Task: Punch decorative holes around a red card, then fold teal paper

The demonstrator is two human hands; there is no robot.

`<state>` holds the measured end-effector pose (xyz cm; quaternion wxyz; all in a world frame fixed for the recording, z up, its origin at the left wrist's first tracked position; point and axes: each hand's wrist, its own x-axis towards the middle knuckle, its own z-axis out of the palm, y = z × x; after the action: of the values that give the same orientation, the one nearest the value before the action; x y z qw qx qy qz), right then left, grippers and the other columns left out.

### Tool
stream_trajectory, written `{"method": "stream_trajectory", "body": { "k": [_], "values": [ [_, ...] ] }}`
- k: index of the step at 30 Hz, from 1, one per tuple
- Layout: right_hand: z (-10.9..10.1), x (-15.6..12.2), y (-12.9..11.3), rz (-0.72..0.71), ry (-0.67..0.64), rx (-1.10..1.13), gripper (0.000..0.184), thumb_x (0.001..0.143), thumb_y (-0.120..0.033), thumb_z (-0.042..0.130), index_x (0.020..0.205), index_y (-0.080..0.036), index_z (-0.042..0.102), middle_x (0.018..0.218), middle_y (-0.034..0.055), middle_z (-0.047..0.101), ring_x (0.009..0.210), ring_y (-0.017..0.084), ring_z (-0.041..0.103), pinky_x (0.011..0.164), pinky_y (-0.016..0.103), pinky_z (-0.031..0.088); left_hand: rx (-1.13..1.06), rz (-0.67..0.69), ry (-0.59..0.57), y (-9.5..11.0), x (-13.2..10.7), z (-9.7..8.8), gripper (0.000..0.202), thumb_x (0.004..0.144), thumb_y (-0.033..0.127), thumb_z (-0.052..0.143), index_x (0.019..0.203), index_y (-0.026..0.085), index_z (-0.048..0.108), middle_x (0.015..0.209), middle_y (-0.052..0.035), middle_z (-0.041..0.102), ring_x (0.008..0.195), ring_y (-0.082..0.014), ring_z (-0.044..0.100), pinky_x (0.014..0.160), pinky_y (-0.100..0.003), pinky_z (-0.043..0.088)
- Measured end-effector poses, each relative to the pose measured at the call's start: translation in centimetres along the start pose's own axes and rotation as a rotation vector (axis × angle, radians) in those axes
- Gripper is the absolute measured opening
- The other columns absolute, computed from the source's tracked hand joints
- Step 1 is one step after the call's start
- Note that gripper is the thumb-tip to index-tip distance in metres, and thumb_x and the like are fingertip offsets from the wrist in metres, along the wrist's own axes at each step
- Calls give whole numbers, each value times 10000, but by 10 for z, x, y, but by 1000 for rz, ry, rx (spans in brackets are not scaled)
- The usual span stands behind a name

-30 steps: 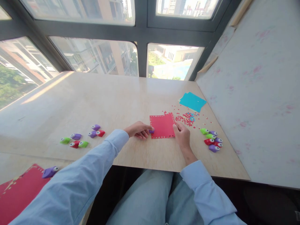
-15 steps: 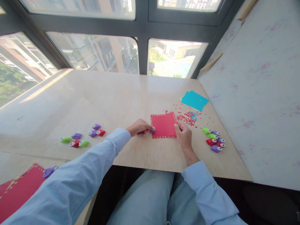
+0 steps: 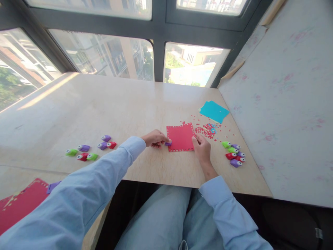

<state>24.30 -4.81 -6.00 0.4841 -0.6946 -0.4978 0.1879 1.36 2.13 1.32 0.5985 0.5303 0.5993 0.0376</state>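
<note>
A square of red paper (image 3: 180,138) with small punched holes along its edges is held up between my hands over the table. My left hand (image 3: 156,139) is closed on a small purple craft punch (image 3: 168,142), which sits at the paper's left edge. The thumb presses on the punch's top. With thumb and fingers, my right hand (image 3: 202,147) pinches the paper's right edge. Beyond the paper's right side lie many tiny red paper bits (image 3: 206,130), with some blue ones (image 3: 213,129) among them.
Blue paper sheets (image 3: 214,111) lie at the back right. Several colourful punches (image 3: 235,154) cluster at right, and more punches (image 3: 84,152) lie at left. Another red sheet (image 3: 23,205) is at lower left. The wall (image 3: 293,114) bounds the right side, windows the back.
The view has shifted slightly. Both hands keep their hold on the punch and the red paper; the left thumb stays on the punch at the left edge.
</note>
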Motion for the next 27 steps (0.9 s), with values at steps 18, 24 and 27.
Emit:
{"method": "stream_trajectory", "body": {
  "k": [18, 24, 27],
  "values": [
    [-2, 1, -2, -37, 22, -28, 461, 810, -419, 539, 1118, -134, 730, 1138, 150, 735, 1053, 295, 682, 952, 415, 499, -85, 14, -99, -6, 5, 2, 363, 678, 353, 810, 547, 167, 527, 472, 51, 424, 604, -170, 668, 593, -266, 523],
    [-2, 2, 1, -19, 55, 10, 441, 817, -431, 545, 1090, -142, 735, 1103, 145, 744, 1020, 302, 685, 942, 442, 500, -45, 2, -71, 0, 1, 4, 378, 638, 439, 838, 585, 158, 591, 502, 28, 502, 526, -119, 589, 514, -234, 451],
    [-1, 3, 4, -14, 82, 69, 445, 824, -422, 544, 1100, -125, 728, 1116, 157, 737, 1020, 295, 685, 942, 440, 499, -61, 32, -71, -1, 1, 4, 381, 606, 457, 850, 597, 160, 611, 514, 14, 534, 524, -125, 583, 487, -232, 421]
  ]
}}
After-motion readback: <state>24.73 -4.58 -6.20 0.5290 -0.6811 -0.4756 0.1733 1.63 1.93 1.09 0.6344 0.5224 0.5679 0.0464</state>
